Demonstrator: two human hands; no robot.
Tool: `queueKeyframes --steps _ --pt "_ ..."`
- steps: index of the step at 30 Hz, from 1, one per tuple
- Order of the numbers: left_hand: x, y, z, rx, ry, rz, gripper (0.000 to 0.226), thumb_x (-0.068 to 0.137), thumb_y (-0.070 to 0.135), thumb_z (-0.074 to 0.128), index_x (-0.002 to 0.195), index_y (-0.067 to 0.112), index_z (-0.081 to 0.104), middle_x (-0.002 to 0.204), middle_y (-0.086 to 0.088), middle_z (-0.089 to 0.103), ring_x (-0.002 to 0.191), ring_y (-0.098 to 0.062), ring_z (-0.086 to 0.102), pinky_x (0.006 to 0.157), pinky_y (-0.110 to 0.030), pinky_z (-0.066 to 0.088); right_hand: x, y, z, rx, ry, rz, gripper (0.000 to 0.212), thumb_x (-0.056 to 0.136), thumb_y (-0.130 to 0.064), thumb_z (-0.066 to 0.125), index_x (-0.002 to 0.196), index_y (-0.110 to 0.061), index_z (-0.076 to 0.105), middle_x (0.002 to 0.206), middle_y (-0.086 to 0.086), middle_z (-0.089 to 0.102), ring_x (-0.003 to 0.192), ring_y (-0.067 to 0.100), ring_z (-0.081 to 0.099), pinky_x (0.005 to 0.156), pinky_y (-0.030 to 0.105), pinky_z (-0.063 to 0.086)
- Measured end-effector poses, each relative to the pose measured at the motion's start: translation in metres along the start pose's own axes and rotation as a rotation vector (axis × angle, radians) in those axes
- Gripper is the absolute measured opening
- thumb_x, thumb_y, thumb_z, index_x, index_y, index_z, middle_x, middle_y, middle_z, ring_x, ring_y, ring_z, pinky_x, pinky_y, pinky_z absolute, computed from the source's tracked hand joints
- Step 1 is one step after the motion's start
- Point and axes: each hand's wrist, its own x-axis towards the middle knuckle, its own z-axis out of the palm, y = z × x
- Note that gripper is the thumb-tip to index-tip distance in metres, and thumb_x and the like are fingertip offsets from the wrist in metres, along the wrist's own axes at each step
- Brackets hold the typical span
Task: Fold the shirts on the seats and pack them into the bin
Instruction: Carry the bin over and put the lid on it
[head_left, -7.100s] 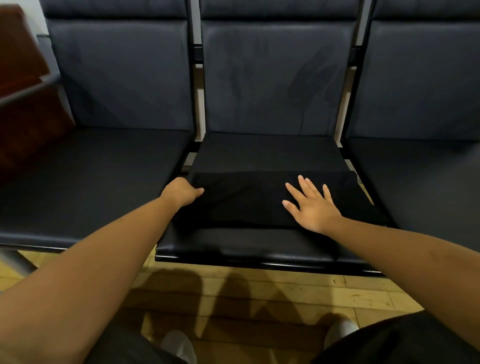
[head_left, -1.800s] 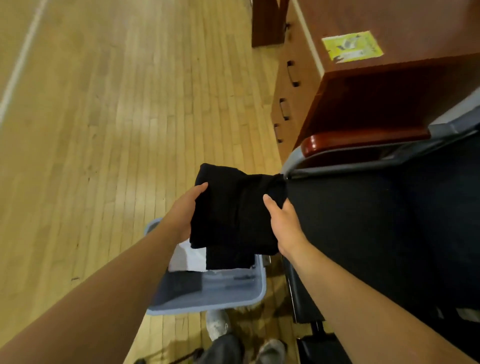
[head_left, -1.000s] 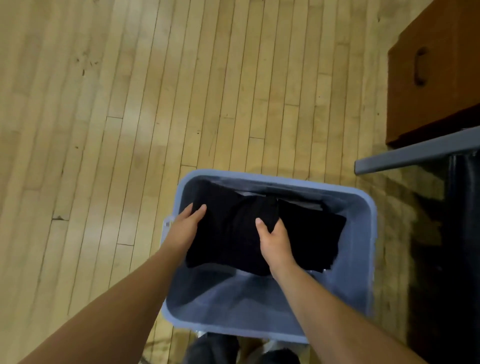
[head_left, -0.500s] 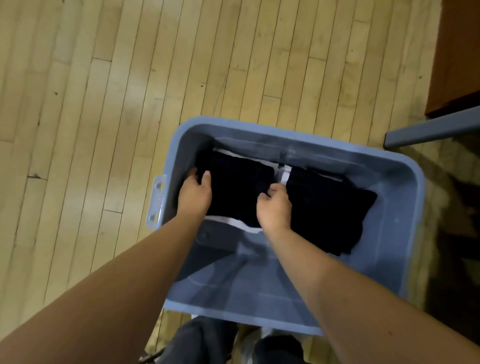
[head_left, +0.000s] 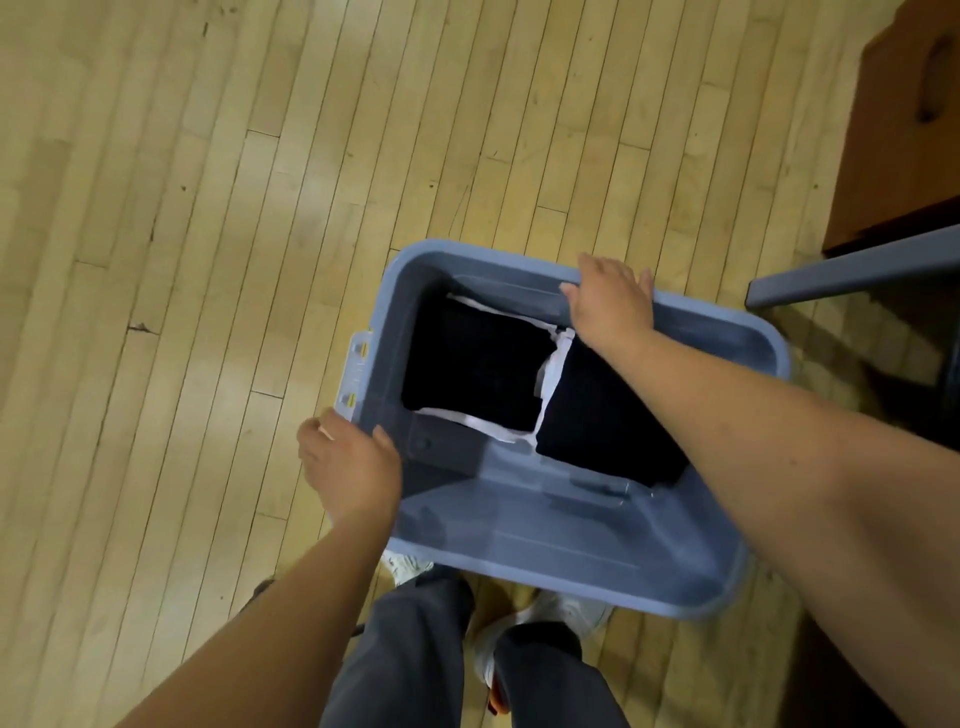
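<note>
Both hands have let go of the folded shirt they were pressing down half a second ago and moved out to the edges of the bin.

In the head view, the left hand (head_left: 350, 465) grips the left rim of the rectangular blue plastic bin (head_left: 571, 530) near its close corner. The thumb lies inside the wall and the fingers are curled over the outside. The right hand (head_left: 613, 301) holds the far rim, with the fingers hooked over the edge and the thumb on the inner side.

The bin stands on the pale wooden plank floor (head_left: 208, 260). Two folded shirts lie side by side inside it, against the far wall. The left black shirt (head_left: 472, 369) fills the left corner, and the right black shirt (head_left: 608, 415) sits just beside it, partly hidden under the right forearm. White fabric (head_left: 553, 369) shows beneath and between them.

The person's grey trousers (head_left: 410, 654) and light-coloured shoes (head_left: 545, 618) are at the bin's near side. A brown wooden cabinet (head_left: 909, 130) stands at the upper right, with a grey metal bar (head_left: 852, 270) below it, near the bin's right end.
</note>
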Motion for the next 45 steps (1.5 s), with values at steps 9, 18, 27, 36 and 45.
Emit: queueKeyframes --steps 9,18,27,36,45 --pt "0.068 0.021 -0.007 0.101 -0.025 0.097 0.034 0.105 0.015 0.034 0.133 0.013 0.053 0.112 -0.023 0.059 0.099 -0.044 0.058 0.09 -0.051 0.048 0.029 0.025 -0.001 -0.06 0.04 0.044 0.028 0.106 -0.041 0.044 0.098 -0.014 0.043 0.086 0.007 0.055 0.079 0.03 0.052 0.076 0.042 0.04" --pt "0.127 0.096 -0.026 -0.184 0.124 0.141 0.059 0.104 0.034 0.044 0.146 -0.005 0.032 0.147 -0.023 0.041 0.135 -0.04 0.041 0.11 -0.048 0.036 0.038 0.078 -0.015 0.292 0.071 0.437 0.04 0.106 -0.042 0.044 0.123 -0.007 0.056 0.117 0.016 0.062 0.1 0.039 0.059 0.08 0.041 0.046" --pt "0.084 0.059 0.018 -0.546 -0.327 -0.259 0.071 0.104 0.06 0.018 0.148 0.008 0.039 0.141 -0.014 0.053 0.125 -0.037 0.053 0.108 -0.055 0.043 0.018 0.081 -0.017 0.506 0.038 0.525 0.053 0.101 -0.053 0.049 0.102 -0.002 0.065 0.096 0.018 0.061 0.095 0.036 0.061 0.073 0.036 0.04" --pt "0.087 0.077 -0.018 -0.576 -0.172 -0.108 0.046 0.108 0.046 0.028 0.109 0.008 0.054 0.106 -0.013 0.059 0.1 -0.033 0.058 0.091 -0.043 0.048 -0.028 0.093 -0.025 0.771 0.068 0.58 0.051 0.103 -0.054 0.04 0.071 -0.015 0.044 0.066 0.004 0.042 0.061 0.019 0.039 0.055 0.032 0.03" --pt "0.098 0.181 -0.222 -0.466 -0.113 0.103 0.05 0.106 0.044 0.032 0.106 0.001 0.059 0.109 -0.027 0.061 0.09 -0.036 0.056 0.083 -0.042 0.046 -0.056 0.04 -0.187 1.037 0.098 0.686 0.062 0.101 -0.057 0.042 0.108 0.0 0.066 0.117 0.027 0.066 0.107 0.044 0.065 0.095 0.056 0.053"
